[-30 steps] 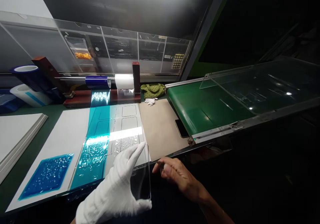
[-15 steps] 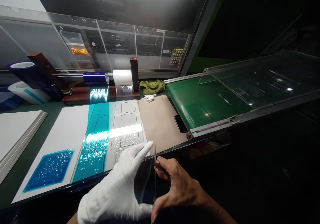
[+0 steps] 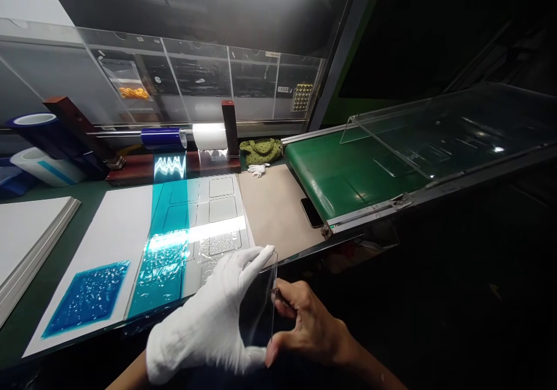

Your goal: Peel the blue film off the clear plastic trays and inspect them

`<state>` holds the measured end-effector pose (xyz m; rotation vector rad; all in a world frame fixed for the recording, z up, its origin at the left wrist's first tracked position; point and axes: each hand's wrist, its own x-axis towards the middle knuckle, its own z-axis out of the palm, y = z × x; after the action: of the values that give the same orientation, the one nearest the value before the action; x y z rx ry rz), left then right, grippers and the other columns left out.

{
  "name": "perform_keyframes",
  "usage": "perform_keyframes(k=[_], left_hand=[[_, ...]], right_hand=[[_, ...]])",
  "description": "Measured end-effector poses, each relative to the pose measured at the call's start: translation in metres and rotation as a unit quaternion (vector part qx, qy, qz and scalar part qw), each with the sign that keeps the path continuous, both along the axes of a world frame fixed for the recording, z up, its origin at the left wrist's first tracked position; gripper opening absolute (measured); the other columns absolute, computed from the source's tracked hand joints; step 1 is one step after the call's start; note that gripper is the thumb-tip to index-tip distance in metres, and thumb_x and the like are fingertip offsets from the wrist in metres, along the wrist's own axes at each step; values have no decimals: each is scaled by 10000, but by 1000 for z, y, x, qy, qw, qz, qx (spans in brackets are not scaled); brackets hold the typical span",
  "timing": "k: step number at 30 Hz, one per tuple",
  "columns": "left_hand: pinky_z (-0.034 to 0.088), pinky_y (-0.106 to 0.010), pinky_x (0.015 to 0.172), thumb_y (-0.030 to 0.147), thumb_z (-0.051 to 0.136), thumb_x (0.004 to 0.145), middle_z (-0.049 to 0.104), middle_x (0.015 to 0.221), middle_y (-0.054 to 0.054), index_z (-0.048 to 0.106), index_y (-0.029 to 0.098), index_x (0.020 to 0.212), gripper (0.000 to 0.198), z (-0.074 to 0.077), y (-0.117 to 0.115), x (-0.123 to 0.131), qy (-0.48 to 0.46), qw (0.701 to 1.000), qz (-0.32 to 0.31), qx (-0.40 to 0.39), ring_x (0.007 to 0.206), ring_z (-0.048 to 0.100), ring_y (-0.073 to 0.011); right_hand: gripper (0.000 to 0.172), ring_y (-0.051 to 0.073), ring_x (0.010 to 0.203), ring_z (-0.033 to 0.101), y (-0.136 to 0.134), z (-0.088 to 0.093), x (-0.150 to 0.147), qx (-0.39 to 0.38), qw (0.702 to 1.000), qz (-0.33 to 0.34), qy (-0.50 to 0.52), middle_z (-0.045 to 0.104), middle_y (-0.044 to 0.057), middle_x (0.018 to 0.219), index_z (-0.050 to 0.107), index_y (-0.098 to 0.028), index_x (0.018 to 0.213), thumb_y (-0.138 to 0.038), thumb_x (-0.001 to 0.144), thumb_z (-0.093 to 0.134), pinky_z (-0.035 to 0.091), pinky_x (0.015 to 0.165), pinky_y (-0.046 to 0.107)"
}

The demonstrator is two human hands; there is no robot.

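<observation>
My left hand (image 3: 213,314), in a white glove, grips a thin clear panel (image 3: 274,271) by opposite edges, fingertips at the top and thumb at the bottom. The panel stands nearly edge-on to me, in front of the bench edge. On its right side is my bare right hand (image 3: 307,326), with curled fingers closed on a small dark tool (image 3: 278,297) whose kind I cannot make out. The tool lies close to the panel's edge; whether it touches is unclear. My right thumb is by the panel's lower end, near the gloved thumb.
Blue film (image 3: 169,204) runs down from a roll (image 3: 163,138) beside a white roll (image 3: 209,136). Outlined clear panels (image 3: 223,210) lie under film. A blue sticky pad (image 3: 89,297) is at left. To the right are a phone (image 3: 311,212) and a green conveyor belt (image 3: 335,172) under a clear cover.
Both hands and the panel have shifted slightly right in view. My right thumb has risen a little along the edge. On the belt, a clear panel's outline shows more fully.
</observation>
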<state>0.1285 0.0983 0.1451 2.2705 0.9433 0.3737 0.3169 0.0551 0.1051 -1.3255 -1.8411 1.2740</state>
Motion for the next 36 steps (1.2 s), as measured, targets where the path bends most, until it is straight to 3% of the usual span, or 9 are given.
perform_keyframes(k=[7,11,13,15,18,22,27,32,36], left_hand=[[425,-490,943,711,611,579,381,1348,-131,132,276,1446,1082,-5,1,0,41,999,-1,11,1167,432,-338],[347,-581,968,684,664,508,322,1400,-176,72,236,1460,1208,-20,2,0,108,987,97,65,1207,376,-411],[331,-568,980,639,704,461,328,1400,-191,70,200,1461,1263,-30,4,-1,137,975,153,89,1204,384,-413],[332,-523,995,630,711,433,335,1404,-192,65,168,1460,1298,-40,8,-3,157,963,198,90,1226,377,-397],[351,-468,993,655,699,400,334,1418,-194,69,143,1455,1331,-58,15,-9,188,943,269,55,1270,347,-378],[359,-472,981,662,682,405,250,1468,-233,125,107,1440,1300,-83,22,-15,240,899,367,1,1317,289,-395],[445,-512,779,636,681,477,323,1419,-282,232,96,1419,1175,-101,27,-21,261,851,455,30,1178,434,-435],[440,-488,681,614,697,502,394,1375,-266,340,137,1387,1067,-113,37,-22,256,823,500,80,1070,492,-443],[420,-529,718,587,663,557,405,1360,-264,300,156,1412,1024,-125,49,-17,283,798,528,65,1080,469,-432]], right_hand=[[582,79,585,341,-10,-8,-3,40,999,-31,16,376,-59,637,432,-190,679,-707,562,671,376,509,198],[573,83,553,361,-1,-20,10,112,984,-124,54,385,-60,652,469,-197,811,-699,599,645,364,482,208],[504,107,598,437,17,-39,22,126,976,-177,31,439,-34,724,474,-188,1036,-602,759,551,407,528,223],[378,129,691,514,44,-67,35,112,970,-201,-84,499,5,831,399,-188,1238,-357,900,403,452,647,252],[519,161,932,557,94,-116,47,71,917,-140,-368,537,89,1057,349,-175,1340,-58,835,329,443,804,262],[562,220,1027,543,148,-154,46,59,889,-104,-442,552,150,1116,439,-156,1300,27,777,345,436,830,307],[612,296,1207,433,161,-145,24,124,885,-72,-444,471,206,1299,325,-80,1384,-102,793,482,340,1009,424],[1026,342,1318,323,110,-119,-31,219,923,1,-316,370,200,1425,145,-71,1455,-499,683,669,288,1073,502],[1074,340,1346,282,87,-111,-75,255,931,44,-257,316,229,1450,126,-39,1452,-527,660,661,251,1093,525]])
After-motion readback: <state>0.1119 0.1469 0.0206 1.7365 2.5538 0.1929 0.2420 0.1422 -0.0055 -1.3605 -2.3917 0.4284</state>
